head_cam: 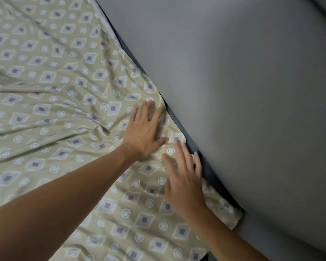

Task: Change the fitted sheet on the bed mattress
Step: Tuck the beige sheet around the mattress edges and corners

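Along the mattress edge against the grey wall (252, 91), both hands work the patterned fitted sheet (55, 81). Left hand (145, 129) lies flat, fingers spread, palm pressing the cloth just short of the edge; likely pinning it so the slack does not creep back toward the middle. Right hand (184, 178) flat too, fingers straight and close together, tips at the dark strip (179, 127) showing between sheet and wall; probably pushing the hem down into that gap. Sheet covers the mattress top, wrinkles fanning away from the left hand. Its hem near the lower corner sits bunched, not yet tucked. Judgement: fitting stage, far side
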### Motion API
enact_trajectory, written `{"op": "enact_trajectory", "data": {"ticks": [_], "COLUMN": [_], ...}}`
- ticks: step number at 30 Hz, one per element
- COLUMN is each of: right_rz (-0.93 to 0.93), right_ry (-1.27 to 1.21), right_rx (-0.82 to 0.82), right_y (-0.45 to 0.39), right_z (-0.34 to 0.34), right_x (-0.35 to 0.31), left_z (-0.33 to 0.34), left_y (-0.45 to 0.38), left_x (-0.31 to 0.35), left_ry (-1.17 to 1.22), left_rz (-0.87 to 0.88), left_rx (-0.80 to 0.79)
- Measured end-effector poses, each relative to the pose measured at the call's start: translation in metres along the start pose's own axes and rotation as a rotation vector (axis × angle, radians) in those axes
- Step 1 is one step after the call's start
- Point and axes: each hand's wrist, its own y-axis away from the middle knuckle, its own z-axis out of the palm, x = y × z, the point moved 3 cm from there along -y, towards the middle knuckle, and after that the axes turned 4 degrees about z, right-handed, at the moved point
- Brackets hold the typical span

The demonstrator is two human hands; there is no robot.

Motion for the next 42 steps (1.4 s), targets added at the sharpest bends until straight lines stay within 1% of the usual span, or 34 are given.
{"op": "enact_trajectory", "data": {"ticks": [2,3,4,5,7,8,11,15,17,19,21,23,26,29,32,34,37,39,42], "right_rz": [-0.038,-0.042,-0.033,-0.012,0.048,0.075,0.123,0.226,0.289,0.334,0.35,0.319,0.206,0.161,0.222,0.266,0.289,0.304,0.356], "right_ry": [0.03,0.042,0.045,0.038,0.016,0.019,0.054,0.054,0.072,0.067,0.064,0.053,0.038,0.006,-0.01,-0.012,0.002,-0.015,-0.062], "right_rx": [0.012,0.002,-0.021,-0.053,-0.119,-0.144,-0.161,-0.095,-0.095,-0.097,-0.101,-0.085,-0.037,-0.043,-0.081,-0.058,0.001,0.044,0.128], "right_y": [-0.006,-0.01,-0.013,-0.016,-0.02,-0.02,-0.012,0.0,0.003,0.005,0.006,0.007,0.006,0.006,0.011,0.017,0.03,0.04,0.059], "right_z": [-0.001,-0.001,0.0,0.0,-0.003,-0.005,-0.012,-0.013,-0.01,-0.007,-0.007,-0.009,-0.011,-0.002,0.009,0.013,0.021,0.025,0.029], "right_x": [-0.01,-0.013,-0.013,-0.012,-0.006,-0.003,0.002,0.012,0.017,0.016,0.011,0.003,-0.006,0.0,0.021,0.035,0.049,0.056,0.062], "left_z": [-0.001,0.001,0.005,0.01,0.019,0.021,0.021,0.018,0.017,0.017,0.015,0.012,0.007,0.005,0.009,0.01,0.013,0.017,0.022], "left_y": [0.014,0.019,0.022,0.023,0.02,0.017,0.006,-0.013,-0.017,-0.015,-0.008,0.0,0.006,-0.001,-0.013,-0.02,-0.021,-0.017,0.001], "left_x": [0.001,0.001,0.0,-0.001,-0.006,-0.007,-0.004,0.011,0.019,0.024,0.029,0.034,0.035,0.036,0.039,0.038,0.037,0.041,0.055], "left_ry": [-0.029,-0.022,0.001,0.033,0.071,0.069,0.033,0.01,0.006,-0.012,-0.049,-0.127,-0.193,-0.224,-0.205,-0.21,-0.231,-0.227,-0.176], "left_rz": [0.066,0.125,0.166,0.177,0.154,0.152,0.203,0.252,0.248,0.204,0.156,0.128,0.096,0.121,0.199,0.236,0.22,0.183,0.126], "left_rx": [0.136,0.156,0.128,0.067,-0.078,-0.124,-0.17,-0.201,-0.21,-0.213,-0.183,-0.108,-0.039,-0.05,-0.123,-0.18,-0.221,-0.189,-0.095]}}
